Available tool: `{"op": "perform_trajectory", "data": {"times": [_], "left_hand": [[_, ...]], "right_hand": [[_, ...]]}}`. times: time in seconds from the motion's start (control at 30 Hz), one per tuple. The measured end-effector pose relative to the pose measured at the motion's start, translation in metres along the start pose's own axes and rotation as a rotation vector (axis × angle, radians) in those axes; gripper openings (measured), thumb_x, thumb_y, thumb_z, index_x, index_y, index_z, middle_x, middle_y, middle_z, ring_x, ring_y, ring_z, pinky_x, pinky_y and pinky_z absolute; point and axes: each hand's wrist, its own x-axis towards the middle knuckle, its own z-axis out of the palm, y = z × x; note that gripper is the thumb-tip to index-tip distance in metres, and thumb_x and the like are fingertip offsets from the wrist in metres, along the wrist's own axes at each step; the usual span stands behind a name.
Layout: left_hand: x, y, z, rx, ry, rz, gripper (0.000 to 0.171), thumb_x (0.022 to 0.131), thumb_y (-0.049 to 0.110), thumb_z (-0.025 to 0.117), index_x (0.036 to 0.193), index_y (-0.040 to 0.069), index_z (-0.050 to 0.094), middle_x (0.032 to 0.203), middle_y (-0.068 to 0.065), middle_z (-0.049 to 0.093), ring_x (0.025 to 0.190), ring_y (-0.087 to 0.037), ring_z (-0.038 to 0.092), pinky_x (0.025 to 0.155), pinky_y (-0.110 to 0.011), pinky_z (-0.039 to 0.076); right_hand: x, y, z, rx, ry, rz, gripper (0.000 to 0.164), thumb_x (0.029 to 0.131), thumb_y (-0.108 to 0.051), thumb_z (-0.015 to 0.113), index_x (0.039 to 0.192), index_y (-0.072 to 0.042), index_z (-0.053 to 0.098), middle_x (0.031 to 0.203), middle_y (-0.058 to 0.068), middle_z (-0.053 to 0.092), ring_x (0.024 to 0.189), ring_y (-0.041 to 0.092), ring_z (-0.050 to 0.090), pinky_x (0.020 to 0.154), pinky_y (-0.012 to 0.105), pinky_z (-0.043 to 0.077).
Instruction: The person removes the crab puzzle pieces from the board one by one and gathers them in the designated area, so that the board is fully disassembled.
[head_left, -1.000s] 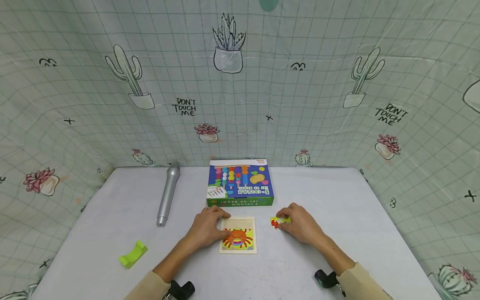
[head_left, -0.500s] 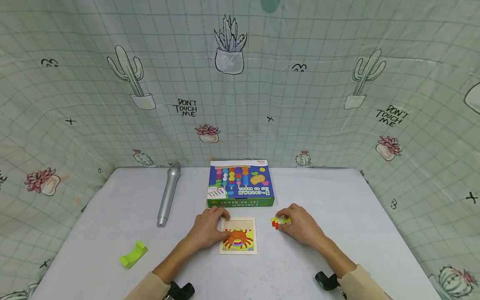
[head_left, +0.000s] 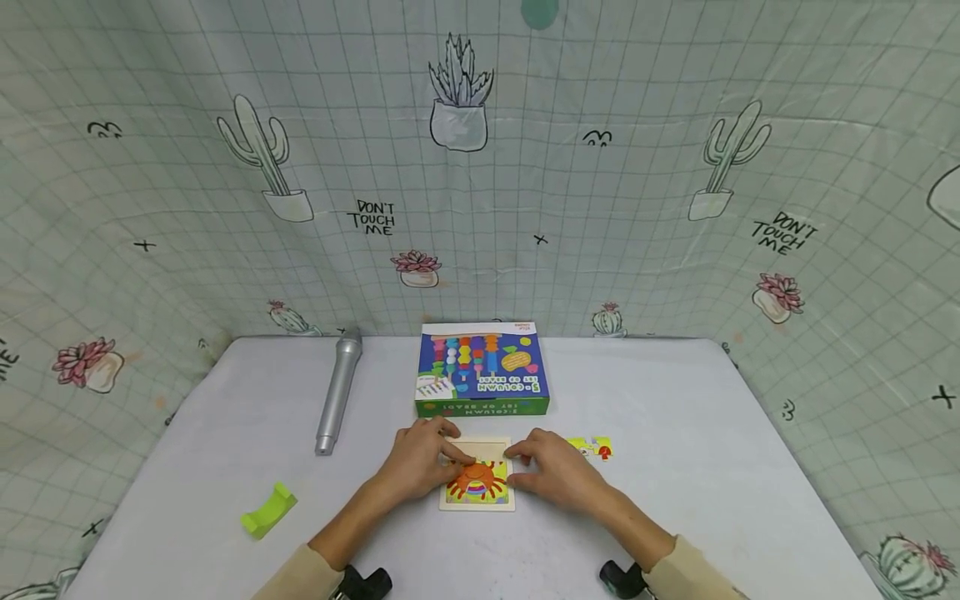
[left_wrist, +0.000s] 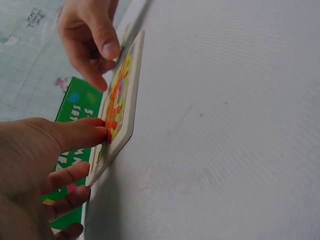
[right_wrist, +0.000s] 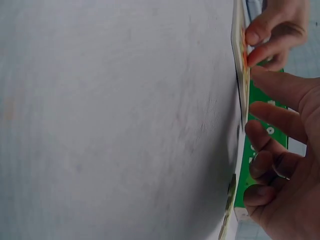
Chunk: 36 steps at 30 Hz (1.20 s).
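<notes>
A square wooden tray puzzle (head_left: 477, 505) lies on the white table, with a red-orange crab picture (head_left: 477, 482) filling its lower part and bare wood along the top. My left hand (head_left: 417, 460) rests at the tray's left side, thumb and index finger touching the crab picture; its other fingers spread past the edge in the left wrist view. At the right edge is my right hand (head_left: 561, 472), thumb and index finger by the rim with nothing between them. Loose yellow-and-red puzzle pieces (head_left: 602, 448) lie behind the right hand, partly hidden by it.
A blue and green bead toy box (head_left: 482, 371) lies just behind the tray. To the left are a grey microphone-shaped tube (head_left: 339, 392) and a lime-green curved block (head_left: 269, 511). A patterned cloth (head_left: 480, 183) hangs around the table's back and sides.
My right hand has let go of the yellow-and-red pieces and moved left to the tray's right edge. The left index finger has come down from the tray's top corner onto the crab picture.
</notes>
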Motion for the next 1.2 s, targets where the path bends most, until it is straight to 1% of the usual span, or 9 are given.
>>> {"op": "perform_trajectory", "data": {"times": [0.23,0.37,0.47,0.57,0.8,0.97,1.2], "left_hand": [[0.0,0.002,0.004,0.052,0.04,0.011,0.011,0.079,0.024,0.082,0.089,0.026,0.083,0.117,-0.004,0.063,0.111,-0.031,0.052,0.086,-0.057,0.039],[0.001,0.004,0.006,0.073,0.059,0.014,0.009,0.078,0.032,0.083,0.085,0.027,0.082,0.115,-0.003,0.063,0.11,-0.031,0.052,0.087,-0.059,0.04],[0.003,0.005,0.006,0.088,0.058,0.021,0.014,0.076,0.039,0.084,0.083,0.028,0.081,0.114,-0.003,0.063,0.112,-0.032,0.053,0.087,-0.061,0.04],[0.004,0.005,0.005,0.091,0.051,0.027,0.017,0.075,0.043,0.085,0.083,0.028,0.081,0.113,-0.002,0.062,0.111,-0.033,0.053,0.087,-0.062,0.04],[0.004,0.005,0.008,0.127,0.059,0.025,0.024,0.075,0.054,0.083,0.079,0.031,0.076,0.107,0.002,0.059,0.099,-0.027,0.052,0.084,-0.059,0.04],[0.004,0.006,0.011,0.147,0.062,0.022,0.024,0.075,0.053,0.083,0.077,0.031,0.072,0.105,0.001,0.058,0.097,-0.028,0.05,0.082,-0.057,0.04],[0.003,0.011,0.011,0.156,0.061,0.01,0.024,0.076,0.05,0.083,0.076,0.03,0.07,0.107,-0.001,0.058,0.1,-0.032,0.05,0.081,-0.056,0.041]], "right_hand": [[0.0,-0.005,0.003,-0.065,-0.007,-0.034,0.039,0.082,-0.038,0.082,0.113,-0.016,0.074,0.087,-0.008,0.054,0.08,0.01,0.048,0.071,0.028,0.043],[-0.001,-0.005,0.006,-0.082,-0.002,-0.047,0.037,0.083,-0.038,0.082,0.113,-0.017,0.074,0.087,-0.009,0.054,0.08,0.009,0.047,0.071,0.027,0.043],[-0.001,-0.005,0.008,-0.088,-0.001,-0.052,0.036,0.083,-0.037,0.082,0.113,-0.018,0.074,0.088,-0.009,0.053,0.081,0.009,0.047,0.071,0.027,0.043],[0.0,-0.005,0.008,-0.089,-0.001,-0.054,0.036,0.083,-0.037,0.082,0.112,-0.017,0.074,0.087,-0.009,0.053,0.08,0.009,0.047,0.071,0.027,0.042],[0.002,-0.006,0.006,-0.069,-0.01,-0.059,0.034,0.082,-0.035,0.083,0.109,-0.017,0.072,0.085,-0.009,0.052,0.077,0.009,0.047,0.068,0.026,0.04],[0.002,-0.006,0.007,-0.052,-0.012,-0.053,0.034,0.082,-0.034,0.083,0.108,-0.017,0.071,0.084,-0.009,0.052,0.076,0.009,0.047,0.068,0.026,0.04],[0.003,-0.006,0.007,-0.036,-0.019,-0.039,0.035,0.082,-0.035,0.082,0.109,-0.016,0.07,0.084,-0.009,0.051,0.077,0.009,0.047,0.068,0.027,0.04]]}}
